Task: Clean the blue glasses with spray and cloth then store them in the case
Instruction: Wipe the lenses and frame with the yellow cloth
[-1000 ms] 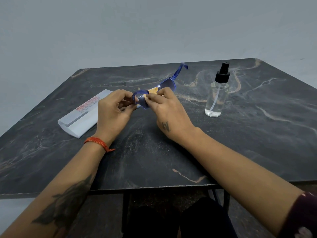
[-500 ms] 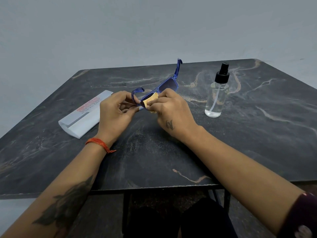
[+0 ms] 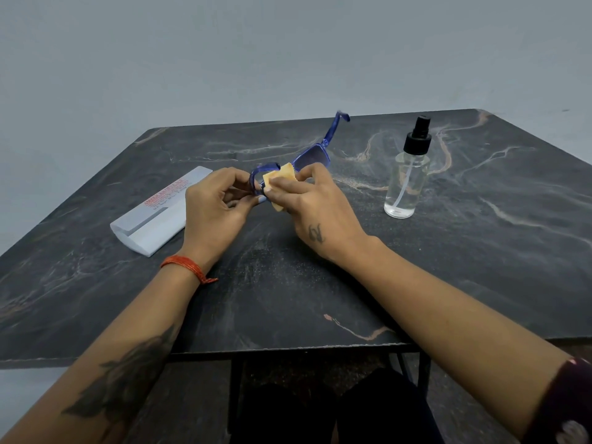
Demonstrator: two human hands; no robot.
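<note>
The blue glasses (image 3: 312, 155) are held above the middle of the dark marble table (image 3: 480, 251), one temple arm sticking up and away. My left hand (image 3: 214, 209) pinches the near end of the frame. My right hand (image 3: 317, 209) presses a small yellow cloth (image 3: 279, 181) against the near lens. The clear spray bottle (image 3: 407, 174) with a black nozzle stands upright to the right of my hands. The white glasses case (image 3: 160, 213) with red lettering lies shut on the left of the table.
A plain grey wall rises behind the table. The table's front edge runs just below my forearms, with its black legs and my dark-clothed knees (image 3: 336, 411) underneath.
The glasses have turned in my hands, the far temple arm swinging a little. The yellow cloth has come into fuller view over the near lens. Bottle and case have not moved.
</note>
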